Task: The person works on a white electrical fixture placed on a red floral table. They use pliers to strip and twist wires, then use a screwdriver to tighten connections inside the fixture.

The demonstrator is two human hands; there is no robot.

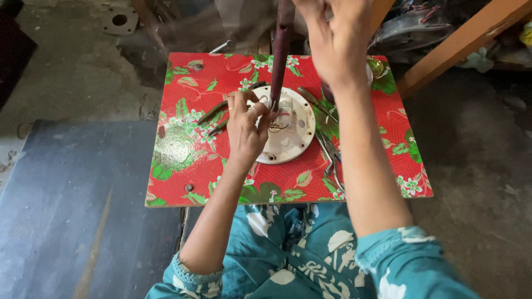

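Note:
A round white plate-like part with thin wires at its middle lies on a small red floral table. A dark maroon rod stands upright from the part's middle and runs out of the top of the frame. My left hand rests at the left edge of the white part, fingers pinched at the wires by the rod's base. My right hand is raised high above the table, fingers curled near the rod's upper end; what it grips is cut off by the frame.
Pliers and other slim hand tools lie on the table beside the white part. A wooden beam slants at the upper right. A dark mat covers the concrete floor on the left. My teal patterned clothing fills the bottom.

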